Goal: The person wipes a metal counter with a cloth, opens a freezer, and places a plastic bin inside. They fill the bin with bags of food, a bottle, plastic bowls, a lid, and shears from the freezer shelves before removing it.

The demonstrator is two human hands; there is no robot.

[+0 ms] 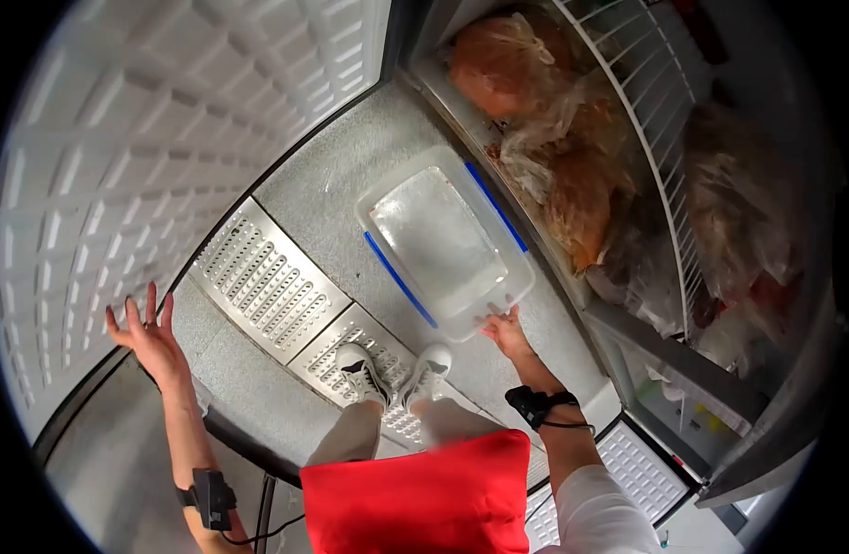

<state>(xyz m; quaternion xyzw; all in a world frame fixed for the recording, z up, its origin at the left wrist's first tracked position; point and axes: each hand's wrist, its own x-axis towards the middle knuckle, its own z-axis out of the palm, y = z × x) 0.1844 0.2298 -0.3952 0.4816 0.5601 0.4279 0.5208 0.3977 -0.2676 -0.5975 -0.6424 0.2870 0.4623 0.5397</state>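
My left hand (155,343) is raised at the left with its fingers spread, against or close to the white ribbed inner side of a door (101,166). Between the door and the freezer cabinet, a clear plastic container (438,235) with blue side clips is low over the grey floor. It looks empty. My right hand (505,331) grips the container's near right rim, fingers bent over the edge. Whether the container touches the floor cannot be made out.
The open cabinet at the right holds bagged orange-brown food (512,65) and a white wire rack (660,138) with more bags. Perforated metal drain covers (267,282) run under my feet. A second ribbed door (641,471) stands at the lower right.
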